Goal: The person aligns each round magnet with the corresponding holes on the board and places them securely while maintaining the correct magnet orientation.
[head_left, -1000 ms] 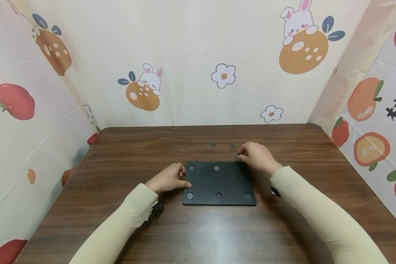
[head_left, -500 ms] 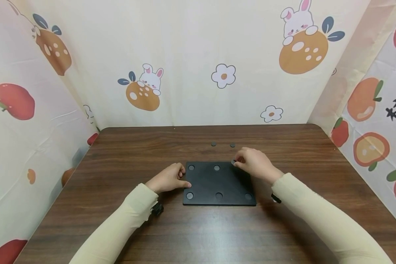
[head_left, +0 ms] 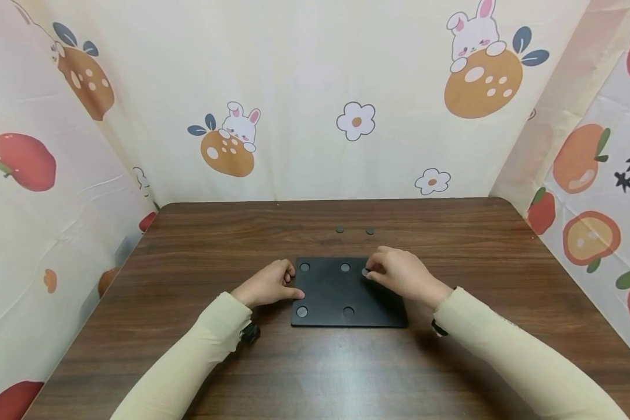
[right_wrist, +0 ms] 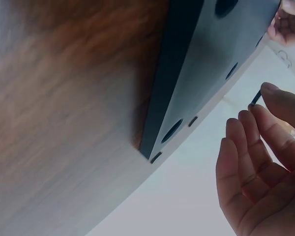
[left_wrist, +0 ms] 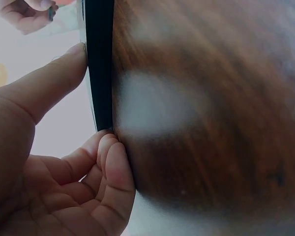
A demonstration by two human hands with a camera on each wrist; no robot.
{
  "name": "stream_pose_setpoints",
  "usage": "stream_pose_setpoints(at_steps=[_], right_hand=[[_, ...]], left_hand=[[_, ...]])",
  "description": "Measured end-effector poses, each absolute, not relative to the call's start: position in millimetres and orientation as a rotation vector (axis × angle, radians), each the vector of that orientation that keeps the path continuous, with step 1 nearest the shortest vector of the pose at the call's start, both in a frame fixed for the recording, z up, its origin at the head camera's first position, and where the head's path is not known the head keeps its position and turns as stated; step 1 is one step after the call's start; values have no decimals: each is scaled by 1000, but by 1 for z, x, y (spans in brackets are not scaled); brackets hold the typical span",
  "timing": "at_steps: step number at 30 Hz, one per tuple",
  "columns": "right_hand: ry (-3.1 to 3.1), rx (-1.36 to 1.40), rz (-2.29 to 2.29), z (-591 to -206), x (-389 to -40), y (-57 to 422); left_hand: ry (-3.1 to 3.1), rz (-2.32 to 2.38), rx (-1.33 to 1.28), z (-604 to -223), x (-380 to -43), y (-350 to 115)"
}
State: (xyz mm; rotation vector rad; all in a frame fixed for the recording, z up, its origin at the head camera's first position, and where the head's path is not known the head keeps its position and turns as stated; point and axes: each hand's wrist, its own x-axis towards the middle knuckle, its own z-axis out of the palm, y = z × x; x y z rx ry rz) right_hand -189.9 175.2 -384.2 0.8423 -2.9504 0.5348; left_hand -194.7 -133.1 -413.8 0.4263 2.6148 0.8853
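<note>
A flat black rectangular board [head_left: 326,291] lies on the table, with several round recesses along its far and near edges. My left hand [head_left: 268,284] holds its left edge, the thumb [left_wrist: 64,73] on the rim of the top face and the curled fingers [left_wrist: 119,169] against the side. Over the board's far right part, my right hand [head_left: 406,274] pinches a small dark disc [right_wrist: 256,98] between thumb and forefinger. The disc is held tilted above the top face, apart from the recess [right_wrist: 172,131] seen in the right wrist view. My right hand covers the far right corner in the head view.
Two small dark discs, a left one [head_left: 339,230] and a right one [head_left: 370,231], lie on the brown wooden table [head_left: 231,233] beyond the board. A cream curtain [head_left: 304,70] with rabbit and fruit prints hangs behind the table and at both sides.
My right hand has moved toward me and slightly left with the pinched disc, from beyond the board's far edge to over the board. My left hand and the board stay put.
</note>
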Motion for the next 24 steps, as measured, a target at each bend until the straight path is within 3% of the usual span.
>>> stream_pose_setpoints(at_steps=[24], right_hand=[[-2859, 1111, 514, -394, -159, 152]], left_hand=[[2616, 886, 423, -413, -194, -133]])
